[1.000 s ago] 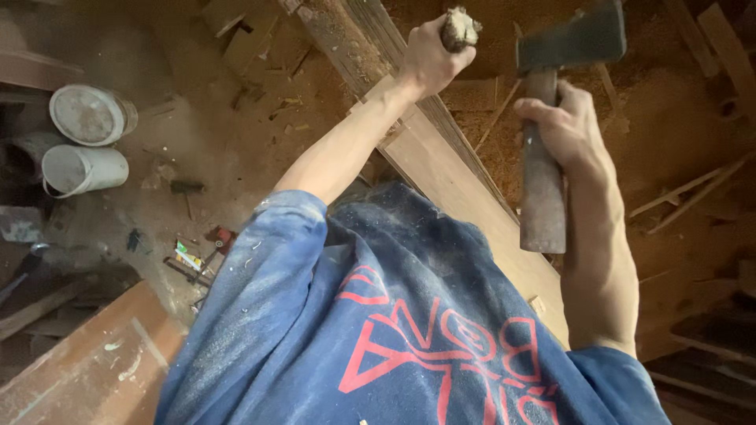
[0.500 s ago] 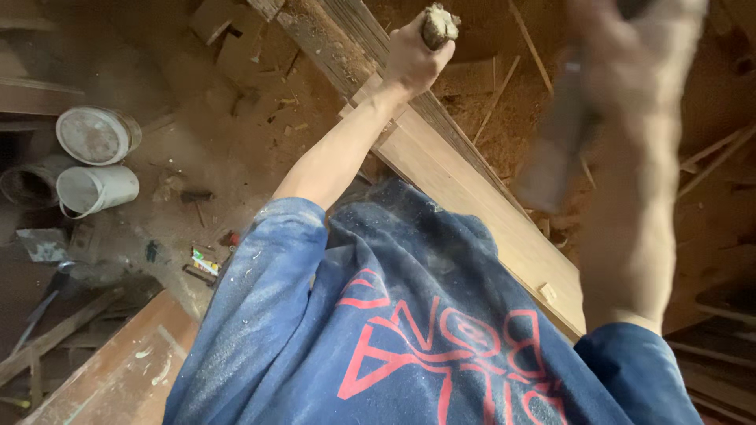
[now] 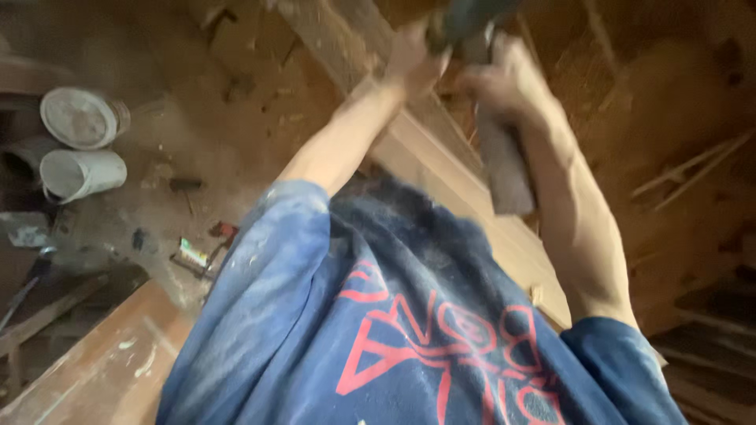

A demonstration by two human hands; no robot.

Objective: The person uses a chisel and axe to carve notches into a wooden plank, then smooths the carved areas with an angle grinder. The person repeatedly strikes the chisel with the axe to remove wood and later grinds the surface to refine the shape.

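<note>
Gripping blurred wooden-handled hammer [image 3: 500,149], right hand [image 3: 504,83]

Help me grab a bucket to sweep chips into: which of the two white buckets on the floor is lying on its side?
The lower white bucket lies on its side, its open mouth facing left. The upper white bucket just above it shows its round top to the camera instead.

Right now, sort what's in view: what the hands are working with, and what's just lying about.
In use:
left hand
right hand
hammer
wooden beam

Lying about:
two white buckets
small tools on the floor
loose wood strips
</note>
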